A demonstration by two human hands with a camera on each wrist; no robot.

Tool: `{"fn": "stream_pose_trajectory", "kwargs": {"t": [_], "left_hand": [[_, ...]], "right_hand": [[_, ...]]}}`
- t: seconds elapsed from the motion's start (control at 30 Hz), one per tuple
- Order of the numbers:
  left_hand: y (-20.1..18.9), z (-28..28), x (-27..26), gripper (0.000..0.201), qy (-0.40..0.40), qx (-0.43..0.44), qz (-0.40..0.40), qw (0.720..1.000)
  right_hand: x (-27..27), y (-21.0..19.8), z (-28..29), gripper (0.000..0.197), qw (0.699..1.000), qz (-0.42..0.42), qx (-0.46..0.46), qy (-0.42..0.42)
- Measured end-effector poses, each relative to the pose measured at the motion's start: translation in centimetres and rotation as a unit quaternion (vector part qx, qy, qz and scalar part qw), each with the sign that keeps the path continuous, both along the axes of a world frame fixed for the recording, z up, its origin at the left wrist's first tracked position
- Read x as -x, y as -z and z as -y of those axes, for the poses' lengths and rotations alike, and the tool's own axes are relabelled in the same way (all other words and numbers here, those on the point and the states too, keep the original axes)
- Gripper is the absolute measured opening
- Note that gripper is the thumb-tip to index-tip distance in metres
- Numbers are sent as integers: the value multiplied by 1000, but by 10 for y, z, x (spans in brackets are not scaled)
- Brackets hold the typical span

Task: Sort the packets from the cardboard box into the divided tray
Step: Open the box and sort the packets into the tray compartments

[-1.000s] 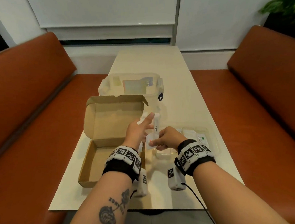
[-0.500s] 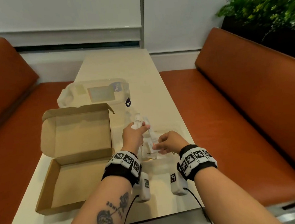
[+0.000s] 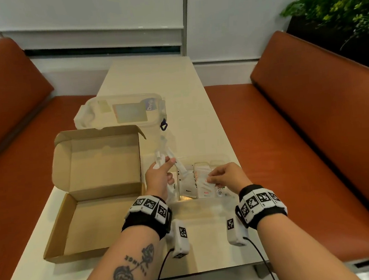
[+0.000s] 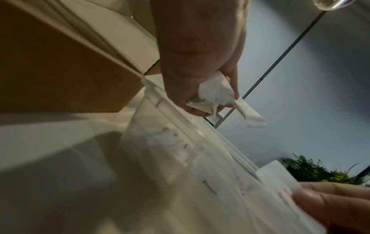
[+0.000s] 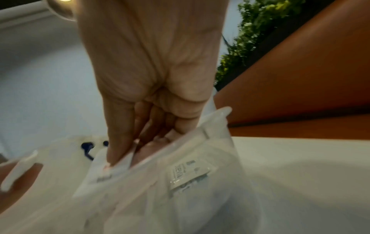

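Both hands are working over the clear divided tray [image 3: 223,158] in the head view. The left hand [image 3: 159,179] is gripping a bunch of slim white packets [image 3: 162,159] in curled fingers, holding them above the tray's left edge, probably as a stock to deal from. The right hand [image 3: 227,176] is pinching one flat white packet [image 3: 201,181] between thumb and fingertips and lowering it into a middle compartment, where other packets are already lying. The cardboard box [image 3: 92,213] is sitting open just left of the tray, its inside showing bare, so the sorting is probably nearing its end. A clear lidded container [image 3: 119,110] is standing behind the box.

From the left wrist, the left hand [image 4: 200,63] is clenching crumpled white packets [image 4: 217,96], one end sticking out past the fingers. The tray wall [image 4: 176,142] is running just below, with the brown box side [image 4: 60,71] beside it.

From the right wrist, the right hand [image 5: 152,79] is reaching down into the tray [image 5: 216,121], fingertips pressing a white packet [image 5: 112,167]. A printed sachet [image 5: 188,175] is lying in the neighbouring compartment, suggesting each kind gets its own slot.

Everything is resting on a pale cream table [image 3: 152,80] flanked by rust-orange benches [image 3: 310,119], with white walls behind and green plants [image 3: 334,6] at the right.
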State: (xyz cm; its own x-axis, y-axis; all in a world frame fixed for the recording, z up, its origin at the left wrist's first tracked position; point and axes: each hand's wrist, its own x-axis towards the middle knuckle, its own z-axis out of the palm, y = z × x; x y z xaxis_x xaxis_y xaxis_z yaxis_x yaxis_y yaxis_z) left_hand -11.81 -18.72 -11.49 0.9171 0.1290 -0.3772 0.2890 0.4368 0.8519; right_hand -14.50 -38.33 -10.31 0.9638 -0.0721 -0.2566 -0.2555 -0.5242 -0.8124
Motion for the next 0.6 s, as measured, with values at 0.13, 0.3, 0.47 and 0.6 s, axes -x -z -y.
{"fn": "stream_pose_trajectory", "kwargs": {"t": [0.13,0.3,0.47,0.6], "left_hand": [[3,-2,1,12,9,2,13,1000],[5,-2,0,12,22,-18,24,999],[7,-1,1,9,29,-25,33,999],[7,-1,0,9,32,-27,32,999]], "right_hand": [[-3,4,-7,8,985,-7,141,-94],[-7,8,-16,7,964,-11,223,-144],[-3,17,-20,6,953,12,262,-152],[0,19,-20,24,953,33,258,-153]]}}
